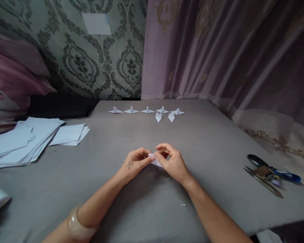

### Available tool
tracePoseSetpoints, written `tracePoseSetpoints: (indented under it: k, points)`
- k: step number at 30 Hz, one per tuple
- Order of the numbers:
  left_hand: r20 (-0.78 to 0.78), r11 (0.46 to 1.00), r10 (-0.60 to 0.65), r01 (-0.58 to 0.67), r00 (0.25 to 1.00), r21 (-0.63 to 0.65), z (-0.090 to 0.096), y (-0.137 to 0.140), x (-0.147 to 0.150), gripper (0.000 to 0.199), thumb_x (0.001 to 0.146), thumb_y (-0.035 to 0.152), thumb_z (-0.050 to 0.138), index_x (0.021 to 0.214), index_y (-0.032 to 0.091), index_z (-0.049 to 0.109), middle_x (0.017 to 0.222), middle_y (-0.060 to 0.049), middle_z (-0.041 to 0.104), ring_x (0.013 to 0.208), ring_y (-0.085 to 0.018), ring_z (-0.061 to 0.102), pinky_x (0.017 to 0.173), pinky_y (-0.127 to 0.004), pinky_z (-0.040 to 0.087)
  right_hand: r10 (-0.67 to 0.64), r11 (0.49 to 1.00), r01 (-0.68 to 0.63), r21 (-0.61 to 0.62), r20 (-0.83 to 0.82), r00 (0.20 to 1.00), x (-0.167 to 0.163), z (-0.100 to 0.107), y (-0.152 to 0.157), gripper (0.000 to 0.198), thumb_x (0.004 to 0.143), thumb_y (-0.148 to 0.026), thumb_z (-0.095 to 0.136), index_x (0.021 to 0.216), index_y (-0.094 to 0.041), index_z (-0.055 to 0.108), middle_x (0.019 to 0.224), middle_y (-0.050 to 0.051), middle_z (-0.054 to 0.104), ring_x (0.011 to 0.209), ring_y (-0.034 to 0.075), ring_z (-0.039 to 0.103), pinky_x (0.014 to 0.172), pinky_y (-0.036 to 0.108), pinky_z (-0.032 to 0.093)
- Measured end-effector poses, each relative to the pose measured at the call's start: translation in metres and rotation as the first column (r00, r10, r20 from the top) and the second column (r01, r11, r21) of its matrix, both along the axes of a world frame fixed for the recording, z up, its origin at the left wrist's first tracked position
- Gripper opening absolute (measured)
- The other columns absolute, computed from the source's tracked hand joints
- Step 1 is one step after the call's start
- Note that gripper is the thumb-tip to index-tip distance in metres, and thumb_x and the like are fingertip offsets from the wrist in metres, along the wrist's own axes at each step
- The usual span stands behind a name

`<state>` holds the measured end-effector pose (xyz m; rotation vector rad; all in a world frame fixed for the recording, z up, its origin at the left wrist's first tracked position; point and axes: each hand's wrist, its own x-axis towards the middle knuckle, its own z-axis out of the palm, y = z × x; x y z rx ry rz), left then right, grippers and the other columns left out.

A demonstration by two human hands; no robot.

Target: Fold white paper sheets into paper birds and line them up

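A small piece of folded white paper (156,162) is pinched between my two hands, just above the grey cloth. My left hand (137,162) grips its left edge, thumb on the near face. On the right side, my right hand (172,161) holds it between thumb and curled fingers; part of the paper is hidden there. Farther back stands a row of several white folded paper birds (147,110) with spread wings. In front of the row's right end lie two narrower folded paper pieces, one (158,117) left of the other (171,117).
Stacked white sheets (20,145) and smaller paper squares (68,134) lie at the left. Scissors (263,182) and a blue-and-black handled tool (285,174) rest at the right. Tiny paper scraps (183,205) dot the grey cloth (212,152). A curtain (177,50) hangs behind.
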<state>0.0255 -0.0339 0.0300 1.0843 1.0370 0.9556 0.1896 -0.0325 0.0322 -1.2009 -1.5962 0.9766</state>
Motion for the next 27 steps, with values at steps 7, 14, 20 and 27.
tracePoseSetpoints:
  k: [7, 14, 20, 27]
  points:
    - [0.253, 0.992, 0.071, -0.041, 0.965, -0.12, -0.004, 0.004, -0.001, 0.03, 0.07, 0.032, 0.075, 0.082, 0.018, 0.052, 0.073, 0.001, 0.063, 0.067, -0.01, 0.057, 0.064, -0.02, 0.04, -0.01, 0.993, -0.005, -0.119, -0.128, 0.992, -0.002, 0.002, 0.003, 0.021, 0.076, -0.031, 0.064, 0.092, -0.017, 0.061, 0.086, 0.004, 0.066, 0.078, 0.015, 0.06, 0.07, 0.027, 0.047]
    - [0.079, 0.999, 0.01, -0.012, 0.997, 0.033, -0.006, 0.0, 0.001, 0.027, 0.072, 0.034, 0.073, 0.086, 0.018, 0.058, 0.083, 0.001, 0.063, 0.072, -0.01, 0.055, 0.067, -0.021, 0.041, -0.106, 0.993, 0.105, 0.045, 0.017, 0.994, 0.002, 0.003, 0.001, 0.02, 0.075, -0.028, 0.067, 0.092, -0.02, 0.064, 0.082, 0.001, 0.064, 0.07, 0.013, 0.055, 0.07, 0.026, 0.047]
    - [-0.106, 0.99, 0.085, -0.071, 0.991, 0.124, -0.005, 0.0, 0.0, 0.021, 0.071, 0.034, 0.072, 0.078, 0.015, 0.066, 0.075, -0.001, 0.065, 0.068, -0.011, 0.055, 0.066, -0.022, 0.041, -0.058, 0.987, 0.056, 0.151, 0.012, 0.998, 0.0, 0.004, -0.003, 0.024, 0.077, -0.026, 0.067, 0.1, -0.022, 0.062, 0.084, 0.0, 0.066, 0.074, 0.013, 0.057, 0.075, 0.026, 0.047]
    - [-0.033, 0.999, 0.001, 0.0, 0.999, 0.054, 0.004, -0.003, 0.005, 0.024, 0.071, 0.036, 0.073, 0.083, 0.015, 0.072, 0.079, -0.002, 0.071, 0.073, -0.013, 0.059, 0.07, -0.022, 0.044, -0.083, 0.984, 0.086, 0.158, -0.027, 0.996, 0.0, 0.006, -0.004, 0.026, 0.076, -0.025, 0.069, 0.101, -0.022, 0.062, 0.083, 0.0, 0.064, 0.077, 0.013, 0.057, 0.078, 0.027, 0.047]
